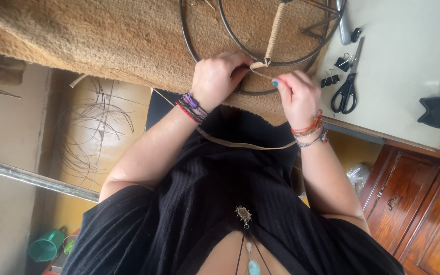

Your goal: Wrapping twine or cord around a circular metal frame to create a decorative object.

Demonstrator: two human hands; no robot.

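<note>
Two hands work at the metal ring (260,61) on the table (403,76): left hand (215,79) clamps its rim, right hand (297,94) pinches the tan cord (245,144), one spoke (275,30) wrapped, rim mostly bare.
</note>
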